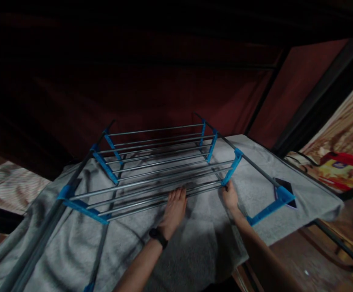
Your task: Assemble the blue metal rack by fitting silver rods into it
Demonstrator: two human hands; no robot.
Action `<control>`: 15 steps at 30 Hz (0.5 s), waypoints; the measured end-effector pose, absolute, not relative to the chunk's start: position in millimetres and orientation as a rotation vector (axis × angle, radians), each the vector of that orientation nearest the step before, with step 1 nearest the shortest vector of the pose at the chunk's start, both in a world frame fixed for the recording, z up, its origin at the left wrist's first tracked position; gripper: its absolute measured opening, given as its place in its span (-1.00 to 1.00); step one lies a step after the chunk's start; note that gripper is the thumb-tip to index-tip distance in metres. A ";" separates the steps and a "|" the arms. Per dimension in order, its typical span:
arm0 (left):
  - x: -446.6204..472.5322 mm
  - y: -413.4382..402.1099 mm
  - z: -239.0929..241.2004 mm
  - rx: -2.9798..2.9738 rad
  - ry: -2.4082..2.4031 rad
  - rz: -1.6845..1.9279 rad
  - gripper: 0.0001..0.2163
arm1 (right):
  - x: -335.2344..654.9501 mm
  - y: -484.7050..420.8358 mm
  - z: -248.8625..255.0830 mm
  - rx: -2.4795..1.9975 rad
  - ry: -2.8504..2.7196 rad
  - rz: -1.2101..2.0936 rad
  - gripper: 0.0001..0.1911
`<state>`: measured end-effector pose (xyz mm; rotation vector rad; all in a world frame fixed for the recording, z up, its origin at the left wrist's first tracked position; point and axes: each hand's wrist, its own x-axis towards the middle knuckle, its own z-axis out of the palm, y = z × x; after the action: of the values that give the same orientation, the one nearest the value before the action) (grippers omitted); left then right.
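Note:
A drying rack [152, 181] with thin metal rods and blue plastic brackets lies on a grey cloth. My left hand [175, 206], with a dark band on its wrist, rests palm down over the nearest rods, fingers stretched forward. At the right end of those rods, my right hand [230, 197] is closed around the lower tip of a blue bracket [232, 169]; its fingertips are partly hidden. Closer on the right, another blue bracket [266, 211] hangs from the side bar with no rods in it.
The grey cloth [200, 243] covers the raised surface under the rack. A dark flat object [287, 185] lies beneath the right side bar. Dark red panels [164, 93] stand behind. A red and yellow box [343, 172] sits at the far right.

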<state>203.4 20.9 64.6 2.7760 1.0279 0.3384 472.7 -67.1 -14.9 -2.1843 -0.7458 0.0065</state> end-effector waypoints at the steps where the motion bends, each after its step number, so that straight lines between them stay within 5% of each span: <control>1: 219.1 25.2 64.4 2.793 0.981 0.251 -0.59 | 471.8 -66.1 -16.2 -2.183 -0.733 0.027 -0.44; 15: 314.3 35.3 66.5 2.725 0.820 0.135 -0.67 | 472.0 -61.2 -15.4 -2.165 -0.682 0.081 -0.47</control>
<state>314.3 35.3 66.5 2.7245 0.8198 0.1354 472.0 -61.2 -15.4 -2.1645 -0.6818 0.0810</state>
